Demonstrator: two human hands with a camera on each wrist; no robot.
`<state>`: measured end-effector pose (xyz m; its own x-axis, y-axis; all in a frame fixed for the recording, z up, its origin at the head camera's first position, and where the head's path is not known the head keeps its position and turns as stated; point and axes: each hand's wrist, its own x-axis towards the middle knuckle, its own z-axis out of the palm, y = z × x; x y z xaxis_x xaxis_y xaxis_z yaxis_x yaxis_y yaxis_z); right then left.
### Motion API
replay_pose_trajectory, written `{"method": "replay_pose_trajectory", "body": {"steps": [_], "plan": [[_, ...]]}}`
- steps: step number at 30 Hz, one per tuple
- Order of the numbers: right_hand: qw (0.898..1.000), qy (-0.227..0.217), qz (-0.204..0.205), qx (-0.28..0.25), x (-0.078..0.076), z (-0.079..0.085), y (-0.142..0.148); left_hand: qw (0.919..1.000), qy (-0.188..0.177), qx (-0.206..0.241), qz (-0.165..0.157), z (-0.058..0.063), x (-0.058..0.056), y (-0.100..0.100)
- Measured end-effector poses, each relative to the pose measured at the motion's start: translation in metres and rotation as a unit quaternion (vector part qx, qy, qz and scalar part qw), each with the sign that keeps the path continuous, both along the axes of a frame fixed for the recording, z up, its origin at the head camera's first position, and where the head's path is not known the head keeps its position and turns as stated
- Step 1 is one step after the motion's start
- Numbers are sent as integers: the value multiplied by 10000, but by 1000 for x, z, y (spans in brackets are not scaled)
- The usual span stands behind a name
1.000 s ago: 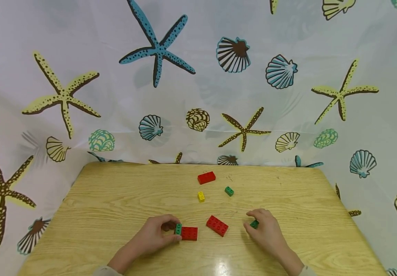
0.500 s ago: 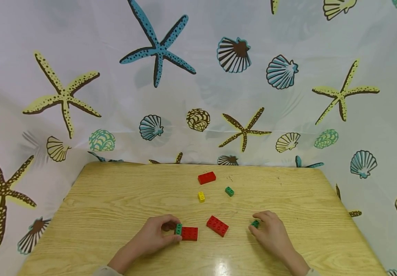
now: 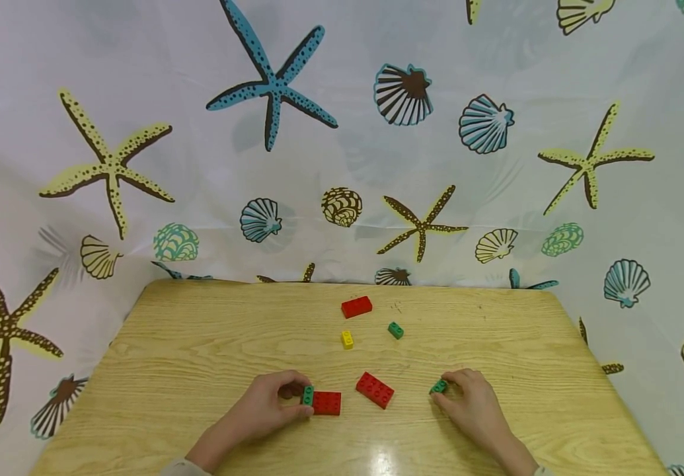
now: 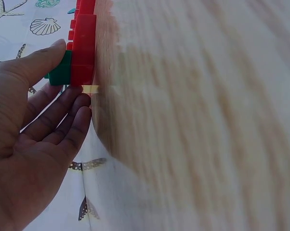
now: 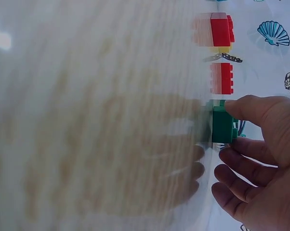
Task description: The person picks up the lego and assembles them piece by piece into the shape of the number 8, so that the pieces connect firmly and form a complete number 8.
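Note:
At the left, my left hand [image 3: 266,404] pinches a small green brick [image 3: 308,395] between thumb and fingers. That green brick sits on the left end of a red brick [image 3: 326,402], studs up; in the left wrist view the red brick [image 4: 84,48] is beneath it. On the right, my right hand [image 3: 471,404] has thumb and index finger at either side of another small green brick [image 3: 439,387], its other fingers loosely bent in the right wrist view. This green brick [image 5: 222,125] stands low at the table surface. Between the hands lies a red eight-stud brick [image 3: 375,390].
Farther back on the wooden table [image 3: 211,330] lie a yellow brick [image 3: 347,340], a third small green brick [image 3: 396,330] and a red brick [image 3: 356,307]. A white cloth [image 3: 342,158] printed with starfish and shells hangs behind the table and along its sides.
My right hand has shifted a little to the right and nearer, and the green brick at its fingertips has turned slightly and shows more. My left hand has stayed still.

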<state>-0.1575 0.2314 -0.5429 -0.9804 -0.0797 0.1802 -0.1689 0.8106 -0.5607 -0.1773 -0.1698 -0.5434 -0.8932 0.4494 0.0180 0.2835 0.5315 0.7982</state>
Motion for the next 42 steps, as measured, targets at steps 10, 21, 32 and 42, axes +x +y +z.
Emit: {"method": "replay_pose_trajectory", "body": {"steps": [10,21,32,42], "plan": [[10000,-40,15,-28,1,0,0,10000,-37,2,1,1,0,0],[9999,-83,70,-123,-1,5,-6,10000,-38,6,-19,2,0,-1],[9991,-92,324,-276,-7,7,-26,10000,-65,14,25,1,0,0],[9962,183,738,-414,-9,6,-45,10000,-69,19,-15,2,0,1]]}}
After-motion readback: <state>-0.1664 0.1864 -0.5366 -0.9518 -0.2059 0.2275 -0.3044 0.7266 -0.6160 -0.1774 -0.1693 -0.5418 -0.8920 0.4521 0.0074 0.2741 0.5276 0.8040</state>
